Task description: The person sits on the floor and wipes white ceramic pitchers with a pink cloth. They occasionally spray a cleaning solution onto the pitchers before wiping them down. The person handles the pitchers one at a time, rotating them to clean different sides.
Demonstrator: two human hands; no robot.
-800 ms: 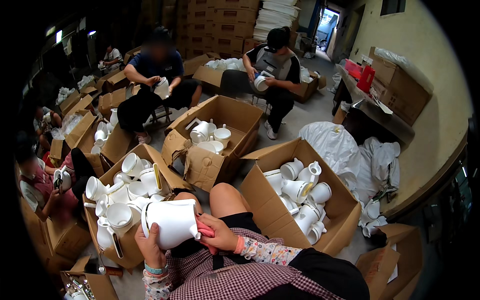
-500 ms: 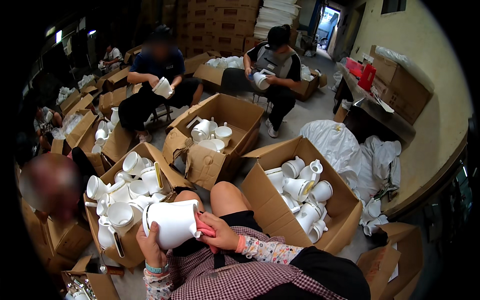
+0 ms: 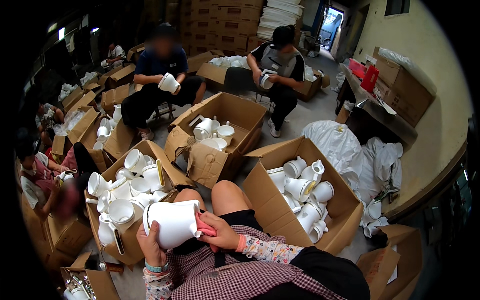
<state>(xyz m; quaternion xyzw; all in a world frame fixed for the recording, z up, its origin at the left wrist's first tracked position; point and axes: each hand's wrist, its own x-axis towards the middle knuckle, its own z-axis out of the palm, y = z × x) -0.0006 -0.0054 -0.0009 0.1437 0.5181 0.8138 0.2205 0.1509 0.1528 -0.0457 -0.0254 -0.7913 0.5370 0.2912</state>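
Note:
A white pitcher body [image 3: 172, 225] with a thin dark line near one end lies sideways above my lap. My left hand [image 3: 151, 244] is closed around its left end, thumb on the outside. A pinkish-red cloth [image 3: 204, 228] is bunched in my right hand [image 3: 224, 234], pressed against the pitcher's right end, by the lip. Part of the cloth and the fingertips under it are hidden. To my left, an open carton [image 3: 173, 175] is heaped with white pitchers [image 3: 121, 211], some with gold-edged handles. On my right, another carton [image 3: 345, 227] holds several white pitchers [image 3: 310, 215].
Ahead is a half-filled carton [image 3: 245, 132] of white vessels. Two seated co-workers [image 3: 162, 62] face me, each holding a white vessel; another person [image 3: 50, 175] sits close at left. White sacks [image 3: 332, 142] and a cluttered table [image 3: 367, 100] stand at right. Metal parts fill a lower-left box [image 3: 95, 280].
My hands, the pitcher and the cloth stay almost in place. The person at left now sits further back, a vessel in hand. Both co-workers ahead have turned their vessels.

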